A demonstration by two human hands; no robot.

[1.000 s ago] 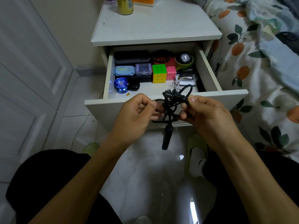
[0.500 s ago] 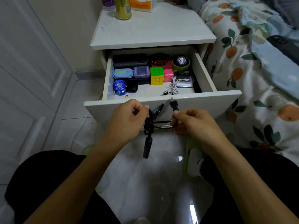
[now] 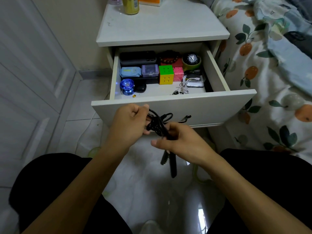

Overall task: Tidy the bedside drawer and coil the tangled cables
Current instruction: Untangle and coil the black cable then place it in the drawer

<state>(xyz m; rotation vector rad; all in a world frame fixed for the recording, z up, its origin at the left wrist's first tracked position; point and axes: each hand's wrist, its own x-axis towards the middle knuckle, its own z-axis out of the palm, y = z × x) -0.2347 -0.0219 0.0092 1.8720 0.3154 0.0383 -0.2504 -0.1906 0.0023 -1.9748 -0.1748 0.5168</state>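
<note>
You have the black cable (image 3: 156,124) bunched between your hands, held in the air just in front of the pulled-out drawer (image 3: 202,107), so the loops can be worked free of clutter. Your left hand (image 3: 130,122) is curled round the left side of the bundle, fingers closed on the loops; that grip looks meant to keep the coil from springing apart. Your right hand (image 3: 182,142) is closed on the lower part of the bundle, thumb stretched out to the left, while two stiff black ends (image 3: 170,162) hang below it toward the floor. One short end (image 3: 185,118) sticks out to the right against the drawer front. Holding the ends low probably lets their weight keep the cord straight as you wind.

Inside the drawer, a white cable (image 3: 184,86) lies loosely tangled at the near right, close at hand, likely the next to coil. Left of it, toward the middle, stands a colour cube (image 3: 166,74), with a blue yo-yo (image 3: 127,86) at the near left and a watch (image 3: 192,58) at the far right. Those items sit in rows toward the back, leaving the near strip for cables.
</note>
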